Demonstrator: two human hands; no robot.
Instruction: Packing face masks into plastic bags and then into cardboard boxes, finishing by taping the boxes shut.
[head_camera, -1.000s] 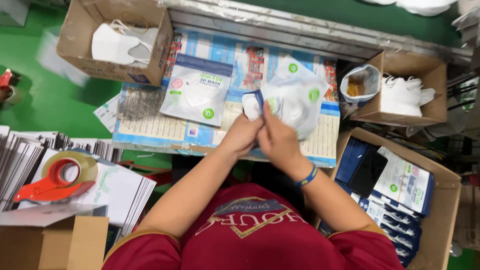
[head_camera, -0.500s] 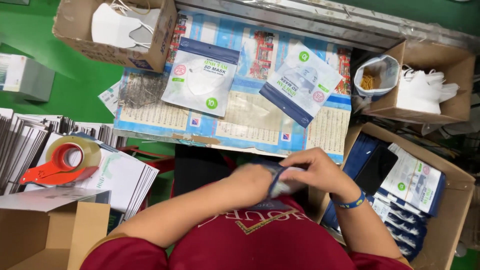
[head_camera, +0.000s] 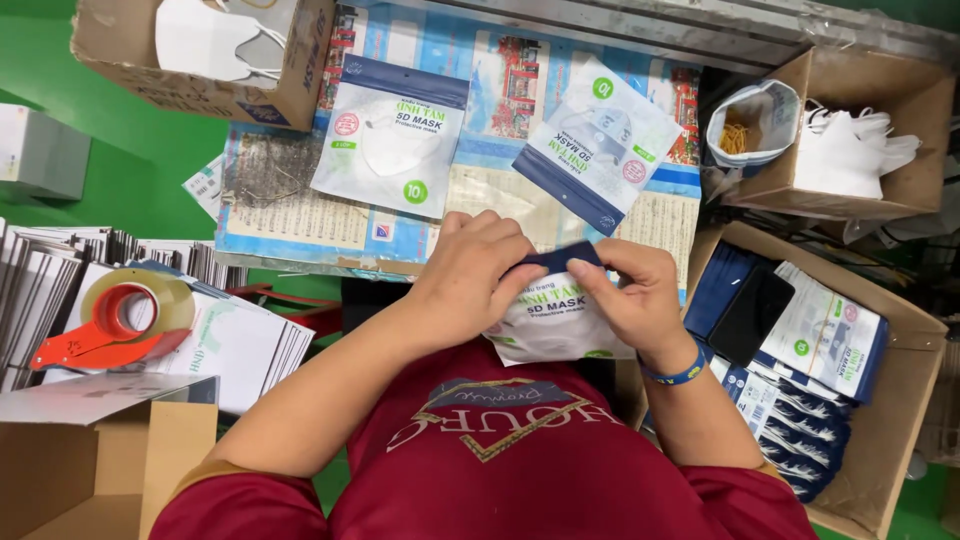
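At my far left a stack of flat cartons (head_camera: 40, 290) stands on edge, and on the printed sheets beside it rests a red tape dispenser (head_camera: 105, 325). An open brown box (head_camera: 90, 460) sits at the lower left corner. Up on the worktop (head_camera: 270, 215), a cardboard box of loose white masks (head_camera: 205, 45) holds the far left corner, and a sealed mask pouch (head_camera: 395, 135) lies flat just beside it.

My left hand (head_camera: 470, 285) is closed over the left end of the mask pouch in my grip (head_camera: 555, 320), fingers curled across its dark blue top edge. That pouch sits low, against my chest, off the near edge of the worktop, with its long axis running left to right between my two hands. My right hand (head_camera: 635, 295) pinches the right end of the same blue strip, thumb and fingers narrow on it. Both hands are equally close; neither has to reach.

Beyond my right hand a second sealed pouch (head_camera: 600, 140) lies tilted on the worktop. Farther right are a small bag (head_camera: 760, 125) with something yellowish inside that I cannot make out, another box of white masks (head_camera: 850, 150), and a carton of finished pouches (head_camera: 800, 380). My fingers hide the pouch's opening, so I cannot tell whether it is sealed.
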